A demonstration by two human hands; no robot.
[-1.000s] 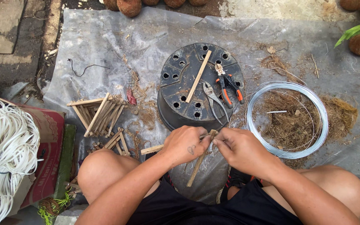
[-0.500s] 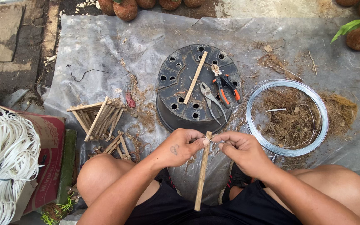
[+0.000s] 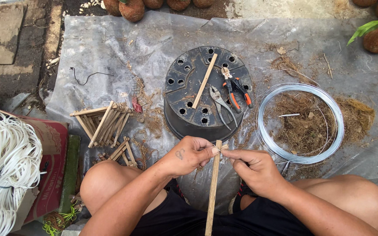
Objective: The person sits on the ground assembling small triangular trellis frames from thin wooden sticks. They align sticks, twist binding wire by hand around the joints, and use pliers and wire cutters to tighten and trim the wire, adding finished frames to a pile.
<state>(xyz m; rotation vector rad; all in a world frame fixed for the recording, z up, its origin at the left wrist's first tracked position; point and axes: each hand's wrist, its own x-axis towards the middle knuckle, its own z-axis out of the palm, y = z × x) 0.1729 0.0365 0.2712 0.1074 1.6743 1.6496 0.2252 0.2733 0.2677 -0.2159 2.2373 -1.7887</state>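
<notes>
My left hand [image 3: 190,155] and my right hand [image 3: 250,168] meet over my lap and pinch the top end of a long bamboo stick [image 3: 212,192], which stands almost upright between my knees. A short cross piece sits between the fingertips at the stick's top. Just beyond the hands lies an upturned black plastic pot [image 3: 206,94] with holes in its base. On it rest another bamboo stick [image 3: 204,81], grey pliers [image 3: 221,100] and orange-handled cutters [image 3: 237,91].
A coil of silver wire [image 3: 300,122] lies to the right around brown coconut fibre. A small slatted bamboo basket [image 3: 101,124] sits to the left. A red box with white cord [image 3: 5,166] stands at far left. Grey plastic sheet [image 3: 110,48] covers the ground.
The stick was slanted and mostly hidden low under my hands; it now stands nearly vertical, with both hands pinching its top end. The hands stayed in about the same place.
</notes>
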